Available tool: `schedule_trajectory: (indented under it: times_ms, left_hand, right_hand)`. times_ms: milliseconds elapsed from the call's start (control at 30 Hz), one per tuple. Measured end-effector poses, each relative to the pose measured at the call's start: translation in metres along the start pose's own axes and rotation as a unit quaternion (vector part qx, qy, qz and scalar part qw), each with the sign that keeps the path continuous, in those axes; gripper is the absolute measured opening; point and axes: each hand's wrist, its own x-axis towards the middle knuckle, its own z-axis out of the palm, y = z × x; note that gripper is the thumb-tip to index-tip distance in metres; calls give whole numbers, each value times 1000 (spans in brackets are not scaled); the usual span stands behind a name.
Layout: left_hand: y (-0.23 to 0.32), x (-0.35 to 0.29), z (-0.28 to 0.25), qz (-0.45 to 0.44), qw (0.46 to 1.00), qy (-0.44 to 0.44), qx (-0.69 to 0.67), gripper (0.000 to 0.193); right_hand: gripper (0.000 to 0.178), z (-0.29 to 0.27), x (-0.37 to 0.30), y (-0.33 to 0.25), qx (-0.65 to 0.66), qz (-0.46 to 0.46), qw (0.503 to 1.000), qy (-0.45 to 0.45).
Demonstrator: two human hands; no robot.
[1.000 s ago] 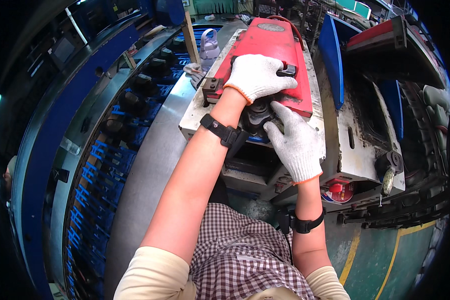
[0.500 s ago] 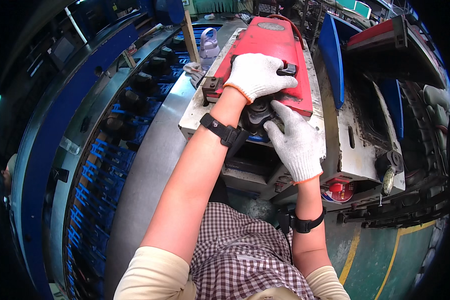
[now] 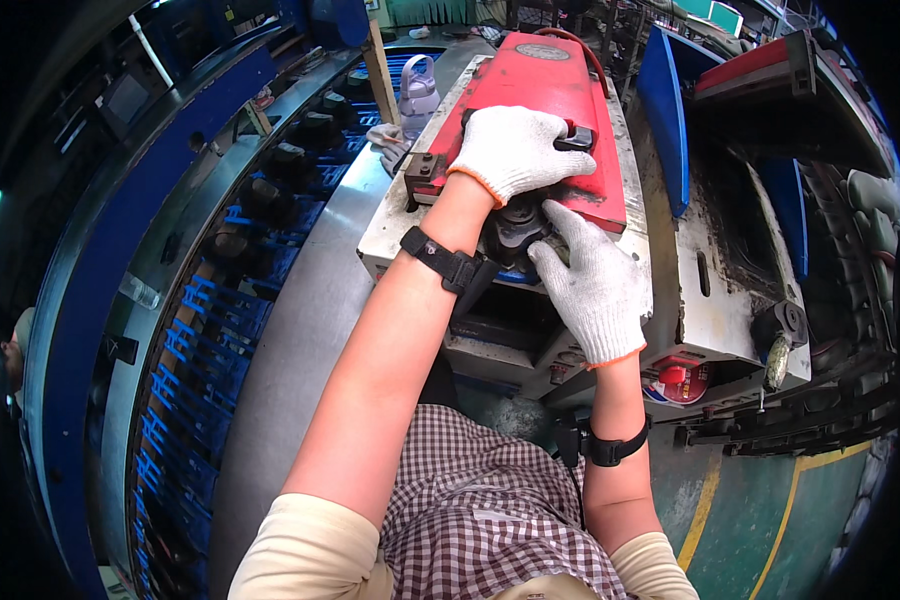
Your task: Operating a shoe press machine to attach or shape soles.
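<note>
A red machine cover (image 3: 530,80) with a black handle (image 3: 578,137) lies in front of me. My left hand (image 3: 515,150), in a white knit glove, is closed around that handle, which it mostly hides. Just below, a round black clamp-like part (image 3: 518,228) sits at the cover's near edge. My right hand (image 3: 600,280), gloved the same way, is at its right side. The thumb and index finger curl around a dull greenish piece, probably a lever grip, mostly hidden by the glove.
On the right stands a similar machine with a raised lid (image 3: 795,90) and a hanging lever (image 3: 776,360). A red knob (image 3: 672,375) is on its front. To the left, a metal ledge (image 3: 290,330) runs beside blue racks (image 3: 185,370). A pale bottle (image 3: 419,90) stands behind.
</note>
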Motion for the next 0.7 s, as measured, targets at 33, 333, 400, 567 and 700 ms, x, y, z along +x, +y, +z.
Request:
schedule_trajectory:
  times_ms: [33,333,400,567,700]
  left_hand:
    - [0,0,0,0,1000,0,0,57]
    - [0,-1,-1,2,1000,2,-2,59]
    - [0,-1,-2,-1,1000,1,5,60]
    - [3,0,-5,-15,999,-35,2,59]
    - [0,-1,-1,5,1000,13,1,59]
  right_hand:
    - [48,0,0,0,0,1,1000,-2]
    - [48,-2,1,-2,-9,3,1000,-4]
    - [48,-1,1,-2,-9,4,1000,-5]
    - [48,0,0,1,-4,-1,1000,3]
    - [48,-1,0,-2,-3,-4,1000,4]
